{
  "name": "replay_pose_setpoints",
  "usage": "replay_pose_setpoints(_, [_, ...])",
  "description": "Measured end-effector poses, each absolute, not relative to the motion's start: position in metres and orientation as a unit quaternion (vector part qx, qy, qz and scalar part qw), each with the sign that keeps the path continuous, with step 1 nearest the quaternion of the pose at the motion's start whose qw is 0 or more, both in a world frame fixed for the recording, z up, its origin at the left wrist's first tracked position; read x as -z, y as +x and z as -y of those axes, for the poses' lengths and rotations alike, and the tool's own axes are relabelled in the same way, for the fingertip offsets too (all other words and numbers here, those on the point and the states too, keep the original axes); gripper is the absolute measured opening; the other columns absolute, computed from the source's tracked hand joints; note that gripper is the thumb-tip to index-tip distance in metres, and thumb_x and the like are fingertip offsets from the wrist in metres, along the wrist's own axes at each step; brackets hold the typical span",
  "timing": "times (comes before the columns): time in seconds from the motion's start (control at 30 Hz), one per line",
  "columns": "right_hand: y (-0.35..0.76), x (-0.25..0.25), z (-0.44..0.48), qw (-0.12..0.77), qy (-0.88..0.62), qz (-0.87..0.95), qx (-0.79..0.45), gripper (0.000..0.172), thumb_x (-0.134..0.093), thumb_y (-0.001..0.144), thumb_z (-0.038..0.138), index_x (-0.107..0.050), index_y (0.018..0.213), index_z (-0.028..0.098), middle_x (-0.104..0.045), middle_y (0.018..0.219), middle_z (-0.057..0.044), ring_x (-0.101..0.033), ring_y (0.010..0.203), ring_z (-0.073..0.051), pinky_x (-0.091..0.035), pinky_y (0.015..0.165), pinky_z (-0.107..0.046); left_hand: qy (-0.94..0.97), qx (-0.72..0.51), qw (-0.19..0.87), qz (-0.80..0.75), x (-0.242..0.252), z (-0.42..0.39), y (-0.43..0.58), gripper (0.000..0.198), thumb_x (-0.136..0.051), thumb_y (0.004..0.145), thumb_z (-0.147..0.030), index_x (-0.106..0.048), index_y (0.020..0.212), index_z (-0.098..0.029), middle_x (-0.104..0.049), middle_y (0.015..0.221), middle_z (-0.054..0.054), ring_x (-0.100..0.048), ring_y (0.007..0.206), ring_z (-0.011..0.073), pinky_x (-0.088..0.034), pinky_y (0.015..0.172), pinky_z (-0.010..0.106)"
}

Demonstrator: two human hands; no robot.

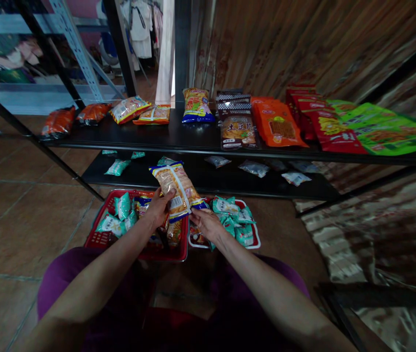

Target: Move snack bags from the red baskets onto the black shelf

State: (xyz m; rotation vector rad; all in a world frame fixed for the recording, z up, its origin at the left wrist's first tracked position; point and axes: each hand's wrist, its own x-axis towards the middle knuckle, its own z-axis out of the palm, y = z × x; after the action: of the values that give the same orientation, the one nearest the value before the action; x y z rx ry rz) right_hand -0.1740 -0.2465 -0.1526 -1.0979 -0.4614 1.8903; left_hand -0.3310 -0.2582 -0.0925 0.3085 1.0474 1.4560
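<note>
A snack bag [178,188] with blue and yellow ends, its back seam and barcode facing me, is held above two baskets. My left hand [158,208] is closed around its left side, thumb over the front. At its lower right corner the fingers of my right hand [208,224] are closed on the edge; part of their grip is hidden. Below my left hand stands a red basket [183,247] with small teal packets [112,224] and other snack bags. A red and white basket [257,234] with teal packets [226,206] lies under my right hand.
Ahead, the black upper shelf [176,137] bears orange bags [59,122], a blue and yellow bag [198,105], brown potato-chip bags [237,128], red bags [330,122] and green bags [391,129]. The lower shelf [208,181] has small packets. Black posts flank the rack.
</note>
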Motion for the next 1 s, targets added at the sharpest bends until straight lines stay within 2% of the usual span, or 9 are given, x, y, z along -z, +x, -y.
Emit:
replay_pose_setpoints(0.17, [-0.175, 0.152, 0.249, 0.433, -0.439, 0.209, -0.759, 0.029, -0.087, 0.048, 0.017, -0.059, 0.056, 0.017, -0.070, 0.066, 0.000, -0.068, 0.065, -0.013, -0.058, 0.069, -0.025, 0.128, -0.652, 0.604, -0.440, 0.094, 0.260, -0.328, 0.047, -0.074, 0.065, -0.009, -0.060, 0.109, -0.021, -0.072, 0.086, 0.005, -0.069, 0.087, 0.0249, -0.053, 0.087, 0.045])
replay_pose_setpoints(0.4, [-0.176, 0.145, 0.253, 0.418, -0.423, 0.212, -0.776, 0.029, -0.088, 0.046, 0.020, -0.063, 0.060, 0.016, -0.072, 0.069, 0.000, -0.068, 0.065, -0.012, -0.057, 0.069, -0.023, 0.132, -0.646, 0.612, -0.438, 0.091, 0.261, -0.338, 0.046, -0.072, 0.064, -0.007, -0.062, 0.107, -0.021, -0.073, 0.086, 0.004, -0.068, 0.089, 0.0244, -0.053, 0.087, 0.043])
replay_pose_setpoints(0.73, [-0.174, 0.137, 0.258, 0.370, -0.425, 0.264, -0.782, 0.014, -0.079, 0.063, 0.023, -0.068, 0.066, 0.015, -0.074, 0.071, -0.005, -0.069, 0.064, -0.013, -0.053, 0.061, -0.021, 0.129, -0.630, 0.641, -0.418, 0.096, 0.264, -0.354, 0.055, -0.073, 0.065, -0.008, -0.059, 0.117, -0.021, -0.073, 0.095, 0.006, -0.069, 0.090, 0.0251, -0.053, 0.089, 0.045])
replay_pose_setpoints(1.0, [-0.156, 0.124, 0.246, 0.249, -0.385, 0.420, -0.783, 0.032, -0.082, 0.059, 0.032, -0.073, 0.083, 0.013, -0.075, 0.083, -0.006, -0.069, 0.074, -0.013, -0.052, 0.069, -0.020, 0.149, -0.583, 0.680, -0.419, 0.101, 0.267, -0.371, 0.050, -0.070, 0.066, -0.007, -0.061, 0.114, -0.015, -0.073, 0.099, 0.011, -0.068, 0.094, 0.0298, -0.053, 0.090, 0.048])
